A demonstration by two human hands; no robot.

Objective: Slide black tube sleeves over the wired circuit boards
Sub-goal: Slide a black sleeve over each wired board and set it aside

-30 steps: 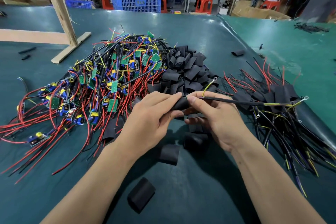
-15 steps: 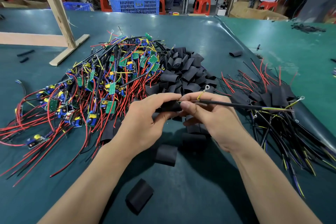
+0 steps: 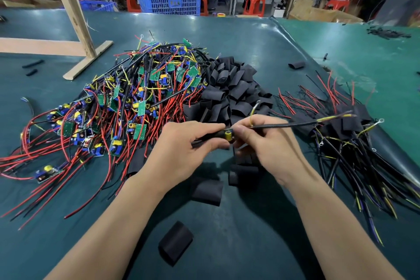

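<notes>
Between your two hands, above the green table (image 3: 227, 34), the black sleeve (image 3: 210, 136) lay pinched under your left hand (image 3: 179, 150) thumb and curled fingers, with a yellow part of the circuit board (image 3: 228, 135) showing at its right end. Your right hand (image 3: 266, 143) pinched the black cable (image 3: 284, 124) just beside that end, fingertips almost touching your left thumb. Behind your hands sat the heap of loose sleeves (image 3: 231, 88), left of it the pile of wired boards (image 3: 127, 102), and to the right the finished bundle (image 3: 350, 143).
</notes>
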